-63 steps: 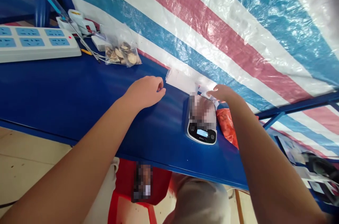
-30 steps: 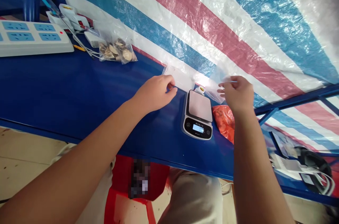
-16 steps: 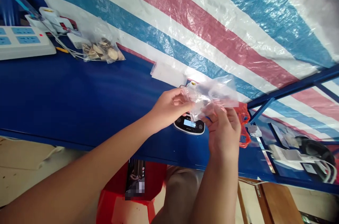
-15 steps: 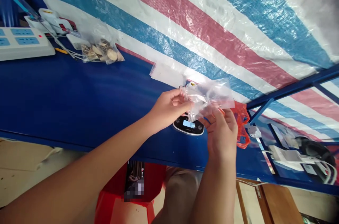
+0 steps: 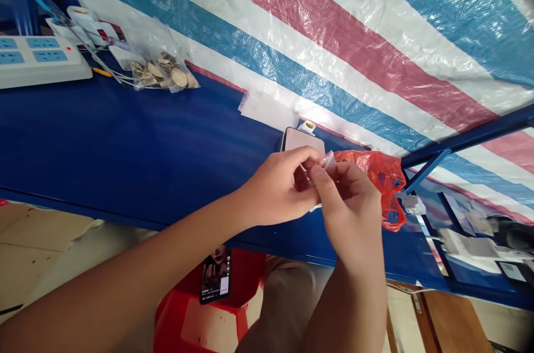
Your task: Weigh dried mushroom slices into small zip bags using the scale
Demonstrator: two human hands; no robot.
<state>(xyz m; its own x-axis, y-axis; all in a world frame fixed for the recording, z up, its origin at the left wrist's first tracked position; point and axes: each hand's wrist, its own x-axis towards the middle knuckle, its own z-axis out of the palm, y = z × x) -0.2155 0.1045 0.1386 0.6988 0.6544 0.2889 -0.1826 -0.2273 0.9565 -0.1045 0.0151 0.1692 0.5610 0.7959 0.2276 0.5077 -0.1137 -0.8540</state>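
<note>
**Two grips pinch one small clear plastic bag (image 5: pixel 324 162) between them.**
The left grip (image 5: pixel 273 189) and right grip (image 5: pixel 348 211) are both closed, fingers pressed together on the bag. One digital scale (image 5: pixel 302 140) sits just behind the grips, and one red plastic bag (image 5: pixel 375 180) lies just beyond the right grip. Well left of the grips, one clear bag of tan discs (image 5: pixel 161 72) and one power strip (image 5: pixel 41 58) lie on the blue desk (image 5: pixel 125 142).
</note>
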